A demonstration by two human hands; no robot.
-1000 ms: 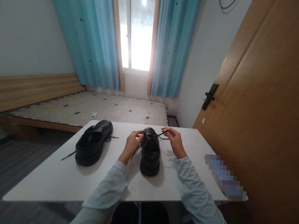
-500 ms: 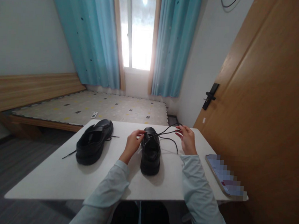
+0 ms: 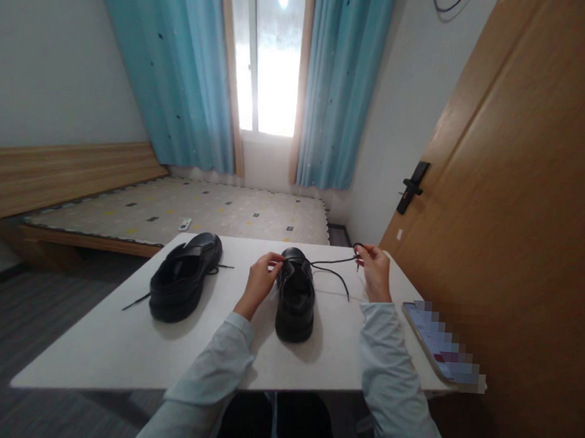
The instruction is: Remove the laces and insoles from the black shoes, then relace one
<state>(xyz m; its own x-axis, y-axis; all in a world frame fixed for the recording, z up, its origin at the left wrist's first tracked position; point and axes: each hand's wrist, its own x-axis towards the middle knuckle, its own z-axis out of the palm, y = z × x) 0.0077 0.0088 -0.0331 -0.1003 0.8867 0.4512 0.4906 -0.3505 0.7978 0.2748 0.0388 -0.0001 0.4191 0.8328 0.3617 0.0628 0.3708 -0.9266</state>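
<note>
A black shoe (image 3: 295, 306) stands upright on the white table, its heel toward me. My left hand (image 3: 262, 275) is at the shoe's left side near the front, fingertips closed against its edge; whether they pinch a lace there is hard to see. To the right, my right hand (image 3: 373, 268) is closed on a black shoelace (image 3: 337, 261), which runs taut from the shoe to my fingers. Another lace end (image 3: 341, 278) lies loose on the table between shoe and hand. The second black shoe (image 3: 180, 281) rests to the left, its laces spread out on both sides.
A phone or tablet (image 3: 434, 342), partly blurred, lies at the right edge of the white table (image 3: 112, 360). Beyond the table is a bed (image 3: 213, 207) with a small white remote (image 3: 185, 224) on it. A wooden door (image 3: 512, 228) stands close at the right.
My right hand has moved a little to the right, and the lace has been drawn from a loose loop into a straighter line. My left hand stays at the shoe.
</note>
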